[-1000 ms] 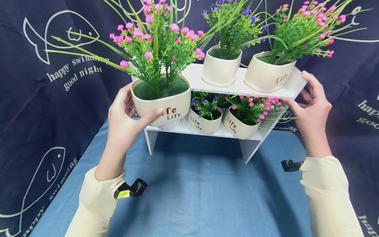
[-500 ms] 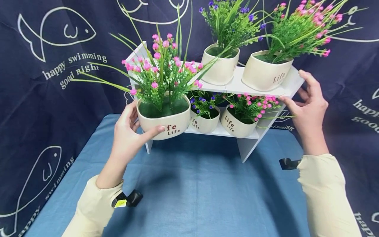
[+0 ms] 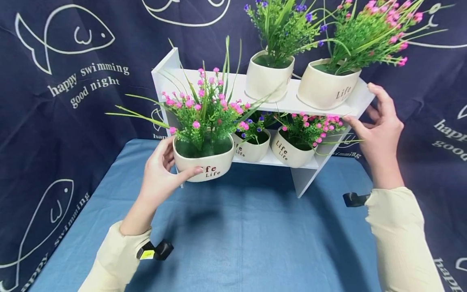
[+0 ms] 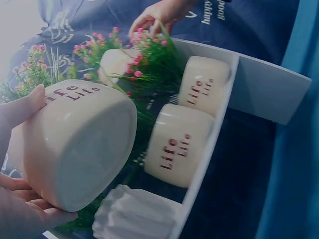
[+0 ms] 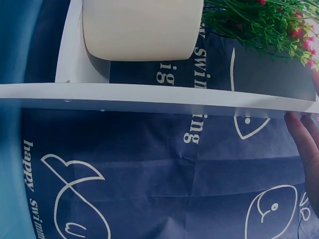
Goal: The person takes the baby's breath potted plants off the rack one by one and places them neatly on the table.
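In the head view my left hand (image 3: 160,174) holds a cream flowerpot (image 3: 219,163) of pink artificial flowers, thumb across the "Life" lettering. The pot hangs in front of the left part of a two-tier white shelf (image 3: 307,180). Its flat underside shows in the left wrist view, apart from the shelf. My right hand (image 3: 383,127) grips the shelf's right end at the upper tier, thumb at the front edge. Two flowerpots stand on the upper tier, one with purple flowers (image 3: 268,83), one with pink (image 3: 324,93). The lower tier bears a purple-flowered pot (image 3: 252,151) and a pink-flowered pot (image 3: 293,152).
A white fluted object (image 4: 137,214) sits on the lower tier's left part, hidden behind the held pot in the head view. The shelf stands on a blue cloth (image 3: 233,235). Dark blue printed fabric (image 3: 91,69) hangs behind and at the sides.
My left hand has brought the pink-flowered pot downward and slightly right, from in front of the upper tier to lower-tier height. My right hand has kept its hold on the shelf.
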A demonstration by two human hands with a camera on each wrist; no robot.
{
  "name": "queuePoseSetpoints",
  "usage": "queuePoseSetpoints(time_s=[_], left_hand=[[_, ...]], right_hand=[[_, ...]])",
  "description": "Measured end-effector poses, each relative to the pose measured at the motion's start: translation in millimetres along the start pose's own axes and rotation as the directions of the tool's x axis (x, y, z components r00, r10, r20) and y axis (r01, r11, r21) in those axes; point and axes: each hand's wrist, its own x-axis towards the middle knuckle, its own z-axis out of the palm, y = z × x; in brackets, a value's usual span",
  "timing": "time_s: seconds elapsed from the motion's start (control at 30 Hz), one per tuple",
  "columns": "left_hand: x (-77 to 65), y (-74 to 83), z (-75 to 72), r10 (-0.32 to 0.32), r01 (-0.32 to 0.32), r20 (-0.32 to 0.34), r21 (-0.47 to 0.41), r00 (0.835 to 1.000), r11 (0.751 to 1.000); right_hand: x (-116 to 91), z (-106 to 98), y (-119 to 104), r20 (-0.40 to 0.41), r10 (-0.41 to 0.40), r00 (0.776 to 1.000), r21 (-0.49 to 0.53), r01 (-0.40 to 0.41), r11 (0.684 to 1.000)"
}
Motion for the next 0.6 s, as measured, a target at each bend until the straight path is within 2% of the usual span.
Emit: queuePoseSetpoints(time_s=[0.23,0.3,0.5,0.6], left_hand=[[-11.8,-34.8,14.4,0.055,-0.056,-0.015,-0.015,0.998,0.998],[-16.8,-43.9,18.3,0.042,-0.042,-0.027,-0.014,0.999,0.999],[-24.9,-63.2,29.7,-0.032,0.027,-0.06,-0.084,0.998,0.996],[-29.0,-68.9,35.2,-0.016,0.01,-0.068,-0.088,0.998,0.996]], right_hand=[[-1.7,-0.1,2.2,-0.009,-0.005,1.0,-0.018,0.005,1.0],[-2.0,0.4,2.7,-0.006,-0.005,1.0,-0.011,0.005,1.0],[-0.8,1.7,3.5,-0.012,-0.001,1.0,0.012,0.001,1.0],[-0.6,1.7,3.1,-0.01,-0.001,1.0,0.001,0.001,1.0]])
